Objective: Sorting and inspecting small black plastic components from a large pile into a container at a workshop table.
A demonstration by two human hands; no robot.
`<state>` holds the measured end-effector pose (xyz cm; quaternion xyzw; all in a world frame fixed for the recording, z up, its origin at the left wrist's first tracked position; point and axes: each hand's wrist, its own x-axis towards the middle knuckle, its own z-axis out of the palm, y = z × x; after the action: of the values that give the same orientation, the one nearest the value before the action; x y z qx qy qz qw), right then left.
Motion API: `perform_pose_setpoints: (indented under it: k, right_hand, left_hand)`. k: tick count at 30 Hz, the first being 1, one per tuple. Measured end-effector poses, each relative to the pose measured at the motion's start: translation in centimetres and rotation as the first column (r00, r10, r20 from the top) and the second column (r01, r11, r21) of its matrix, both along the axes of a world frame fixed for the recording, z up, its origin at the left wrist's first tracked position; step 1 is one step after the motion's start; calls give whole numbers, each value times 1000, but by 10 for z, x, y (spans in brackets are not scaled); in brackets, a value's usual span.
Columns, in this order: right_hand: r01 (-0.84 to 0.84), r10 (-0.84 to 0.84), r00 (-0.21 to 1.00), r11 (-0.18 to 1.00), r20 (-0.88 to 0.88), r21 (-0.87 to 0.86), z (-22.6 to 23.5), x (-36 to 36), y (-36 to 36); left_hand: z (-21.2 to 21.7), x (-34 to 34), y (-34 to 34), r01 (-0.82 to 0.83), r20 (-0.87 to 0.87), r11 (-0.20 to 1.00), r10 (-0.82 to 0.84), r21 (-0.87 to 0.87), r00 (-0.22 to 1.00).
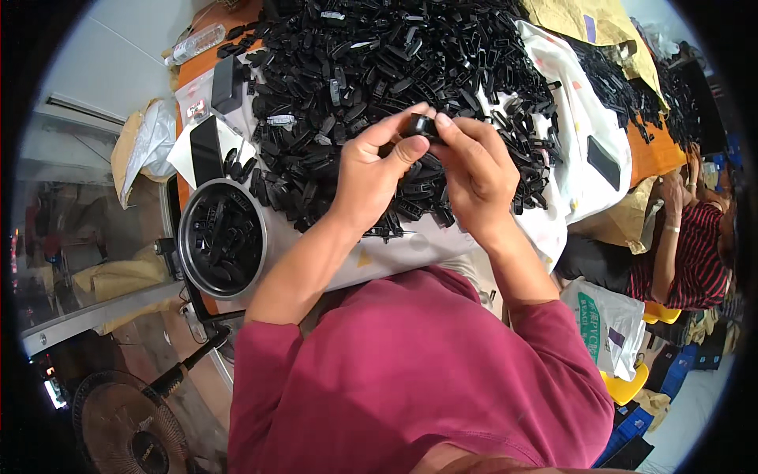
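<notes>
A small black plastic part (423,126) is held between both my hands, over the near side of a big heap. My left hand (369,175) pinches it with thumb and fingers from the left. From the other side the fingertips of my right hand (483,170) close on it; its far side is hidden by my fingers. Beneath and beyond lies the heap of similar black plastic parts (371,71), spread over a white cloth (395,251). Left of my forearm stands a round metal bowl (184,246) with several black parts inside.
Near the bowl lie a dark phone (207,148) and a black box (227,83); a clear bottle (197,45) lies behind. Another phone (604,163) rests at the right. A co-worker in a striped shirt (687,257) sits there beside a white bag (612,324). A fan (130,426) stands lower left.
</notes>
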<state>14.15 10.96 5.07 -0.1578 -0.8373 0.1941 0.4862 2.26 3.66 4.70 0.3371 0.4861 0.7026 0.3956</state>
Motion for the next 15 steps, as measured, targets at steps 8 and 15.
perform_pose_setpoints:
  k: [8, 15]
  right_hand:
    - [-182, 284, 955, 350, -81, -919, -21, -11, 11]
    - [308, -196, 867, 934, 458, -183, -69, -26, 135]
  left_hand:
    - [-25, -21, 2, 84, 220, 995, -70, -52, 973]
    - [-50, -96, 8, -130, 473, 979, 189, -156, 861]
